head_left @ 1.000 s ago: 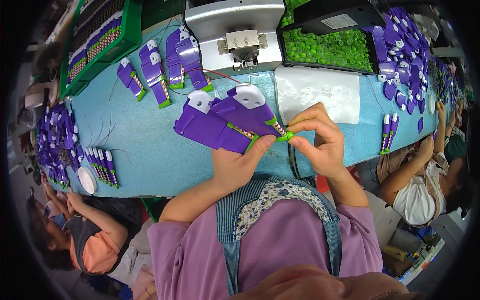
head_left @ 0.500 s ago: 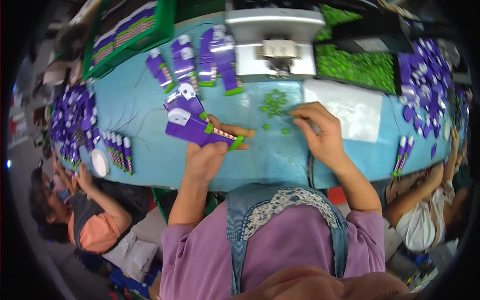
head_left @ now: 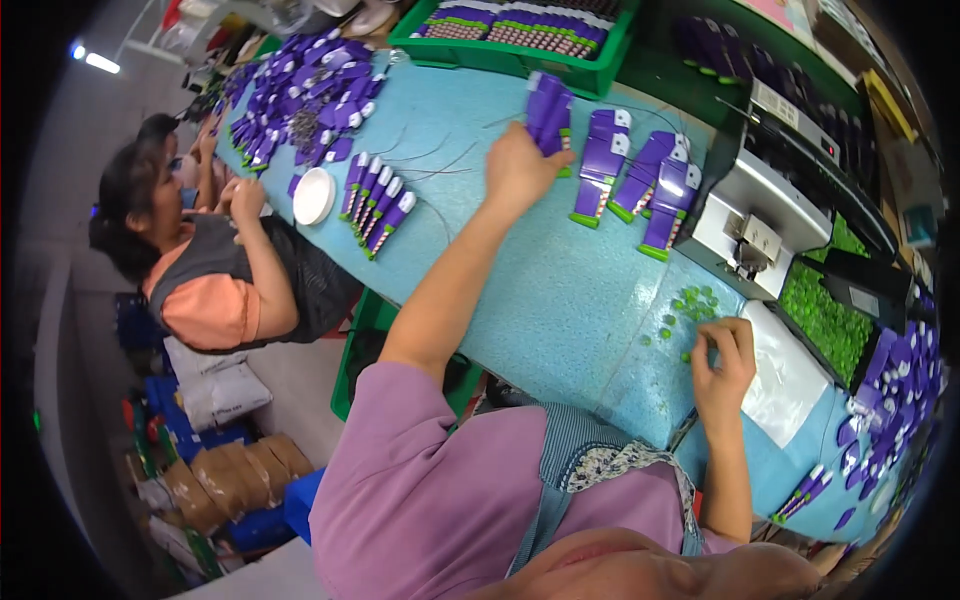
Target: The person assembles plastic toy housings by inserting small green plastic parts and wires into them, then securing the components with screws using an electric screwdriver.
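Note:
My left hand (head_left: 520,168) reaches far across the blue table. Its fingers close around the lower end of some long, flat purple pieces (head_left: 548,105), partly hidden by the hand. Similar purple pieces with white tops, striped strips and green ends (head_left: 600,165) lie just right of it. A further group (head_left: 665,200) rests against the grey-white machine (head_left: 735,205). My right hand (head_left: 724,365) hovers beside a loose scatter of small green pieces (head_left: 692,303). Its fingers are bent, the thumb and index slightly apart, with nothing visible between them.
A green crate (head_left: 600,70) of finished-looking purple pieces stands at the back. A black tray of green pieces (head_left: 825,310) and a white sheet (head_left: 785,385) lie right. Purple heaps (head_left: 320,95) and a white bowl (head_left: 314,196) are left, near a seated co-worker (head_left: 205,270).
The view has swung left. My left hand has moved from in front of me to the far row, carrying the purple pieces. My right hand stays near the small green pieces.

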Tool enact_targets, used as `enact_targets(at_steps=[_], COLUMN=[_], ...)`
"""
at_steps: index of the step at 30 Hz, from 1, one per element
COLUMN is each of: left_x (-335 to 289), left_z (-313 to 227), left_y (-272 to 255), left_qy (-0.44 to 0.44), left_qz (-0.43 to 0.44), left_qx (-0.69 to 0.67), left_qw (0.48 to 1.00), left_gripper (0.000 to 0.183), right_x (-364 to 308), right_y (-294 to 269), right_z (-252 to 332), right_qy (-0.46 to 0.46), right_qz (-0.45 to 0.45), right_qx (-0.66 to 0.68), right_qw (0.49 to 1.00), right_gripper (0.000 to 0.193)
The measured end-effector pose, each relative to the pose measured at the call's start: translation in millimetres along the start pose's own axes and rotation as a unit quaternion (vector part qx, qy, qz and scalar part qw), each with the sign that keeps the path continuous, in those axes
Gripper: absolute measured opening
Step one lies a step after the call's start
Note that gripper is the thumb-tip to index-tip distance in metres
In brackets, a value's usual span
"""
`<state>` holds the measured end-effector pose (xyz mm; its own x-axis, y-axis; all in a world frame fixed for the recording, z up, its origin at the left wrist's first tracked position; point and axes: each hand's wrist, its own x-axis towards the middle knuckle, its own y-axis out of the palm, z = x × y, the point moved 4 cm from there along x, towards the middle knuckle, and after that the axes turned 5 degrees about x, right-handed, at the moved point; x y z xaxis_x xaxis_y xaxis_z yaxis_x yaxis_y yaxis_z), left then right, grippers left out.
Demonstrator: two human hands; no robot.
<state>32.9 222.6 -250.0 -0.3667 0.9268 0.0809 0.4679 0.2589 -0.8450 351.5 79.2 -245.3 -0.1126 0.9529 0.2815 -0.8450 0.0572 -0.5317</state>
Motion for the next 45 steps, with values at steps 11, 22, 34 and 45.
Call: enact_targets(at_steps=[11,22,34,45], left_x=[-83.9,-200.8,-218.5,-214.7], left_z=[-37.7,-100.5,-114.1,-110.8], left_y=[-2.0,31.4,44.1,51.8], left_qy=[-0.093,-0.125,-0.149,-0.166], left_qz=[0.198,0.487,0.48,0.452], left_qx=[-0.606,-0.557,-0.573,-0.571], left_qw=[0.765,0.661,0.647,0.665], left_gripper=[0.025,0.029,0.026,0.025], right_x=[-15.6,-16.3,-35.7,-58.0], right_y=[-35.0,-33.2,-50.1,-123.9], right_z=[16.4,43.9,34.1,-49.7], right_qy=[0.095,-0.018,-0.008,0.081], right_qz=[-0.001,-0.019,-0.059,-0.144], right_qx=[0.225,0.143,0.161,-0.284], right_qw=[0.97,0.989,0.985,0.945], right_gripper=[0.022,0.024,0.02,0.015])
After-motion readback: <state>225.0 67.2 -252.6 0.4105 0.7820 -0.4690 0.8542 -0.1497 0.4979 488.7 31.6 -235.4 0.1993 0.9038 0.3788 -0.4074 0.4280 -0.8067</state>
